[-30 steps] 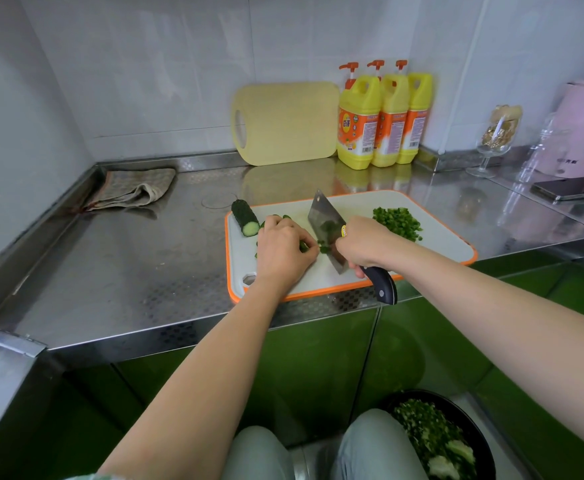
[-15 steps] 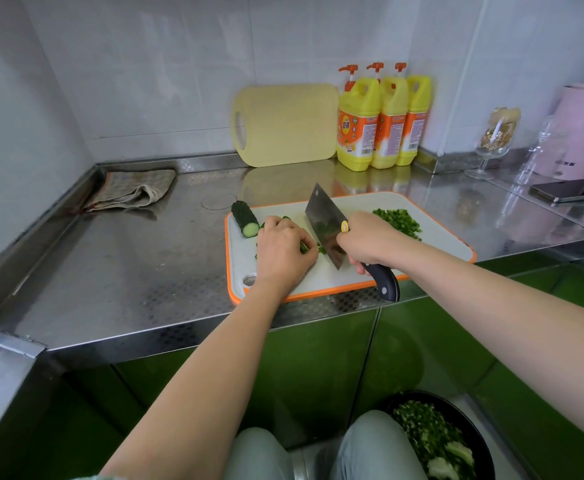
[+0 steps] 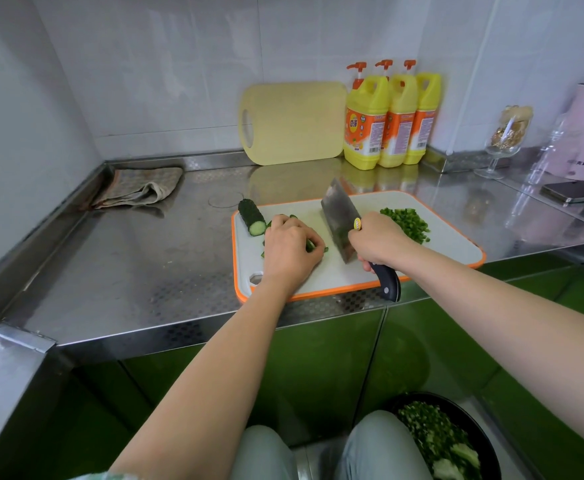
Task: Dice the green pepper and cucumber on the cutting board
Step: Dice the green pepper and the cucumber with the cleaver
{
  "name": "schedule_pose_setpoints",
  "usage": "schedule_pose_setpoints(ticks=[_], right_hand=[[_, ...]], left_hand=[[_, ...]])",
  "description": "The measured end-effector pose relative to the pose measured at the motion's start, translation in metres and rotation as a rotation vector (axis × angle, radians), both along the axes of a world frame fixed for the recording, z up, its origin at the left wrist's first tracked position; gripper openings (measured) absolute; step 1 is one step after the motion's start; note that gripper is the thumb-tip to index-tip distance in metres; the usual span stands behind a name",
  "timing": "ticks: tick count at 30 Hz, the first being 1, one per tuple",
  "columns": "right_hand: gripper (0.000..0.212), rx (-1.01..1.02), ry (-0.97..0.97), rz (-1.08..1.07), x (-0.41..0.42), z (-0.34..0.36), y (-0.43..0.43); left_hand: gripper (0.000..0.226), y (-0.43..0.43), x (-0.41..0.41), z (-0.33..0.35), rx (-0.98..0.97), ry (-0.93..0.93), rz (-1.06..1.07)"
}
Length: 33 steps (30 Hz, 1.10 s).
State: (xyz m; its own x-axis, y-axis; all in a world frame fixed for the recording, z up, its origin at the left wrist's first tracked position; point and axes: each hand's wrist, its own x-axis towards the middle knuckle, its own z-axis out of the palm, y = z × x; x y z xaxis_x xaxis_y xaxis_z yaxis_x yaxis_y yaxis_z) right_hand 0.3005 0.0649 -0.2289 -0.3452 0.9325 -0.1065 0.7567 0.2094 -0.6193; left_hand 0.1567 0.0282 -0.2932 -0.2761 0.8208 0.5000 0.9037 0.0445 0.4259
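On the head view I see a smooth white cutting board (image 3: 449, 244), orange-rimmed, on the embossed steel table (image 3: 127, 258). A bumpy dark cucumber stub (image 3: 251, 217) lies at its far left, long axis running far to near, pale cut face toward me. The left hand (image 3: 292, 249) curls its fingers onto thin green strips (image 3: 313, 244). The right hand (image 3: 378, 242) has its fingers clamped round the broad steel cleaver (image 3: 339, 216), whose blade points far-left. Diced pepper (image 3: 406, 223) is heaped on the far right of the board.
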Motion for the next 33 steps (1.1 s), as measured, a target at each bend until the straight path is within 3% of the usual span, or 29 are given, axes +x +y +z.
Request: schedule_pose_setpoints(ticks=[20,24,28,33], right_hand=[[0.018,0.012,-0.264,0.11,-0.011,0.008,-0.011],[0.011,0.025,-0.172,0.036,-0.001,0.005,-0.001],[0.032,0.02,0.031,0.015,0.008,0.008,0.004],[0.035,-0.052,-0.017,0.086,0.001,0.003,-0.005]], left_hand=[[0.009,-0.001,0.001,0.0,0.009,0.042,0.033],[0.011,0.0,0.001,0.0,0.018,-0.029,0.012],[0.017,0.002,0.0,0.0,0.077,-0.08,0.038],[0.015,0.004,-0.002,-0.003,0.065,-0.077,0.07]])
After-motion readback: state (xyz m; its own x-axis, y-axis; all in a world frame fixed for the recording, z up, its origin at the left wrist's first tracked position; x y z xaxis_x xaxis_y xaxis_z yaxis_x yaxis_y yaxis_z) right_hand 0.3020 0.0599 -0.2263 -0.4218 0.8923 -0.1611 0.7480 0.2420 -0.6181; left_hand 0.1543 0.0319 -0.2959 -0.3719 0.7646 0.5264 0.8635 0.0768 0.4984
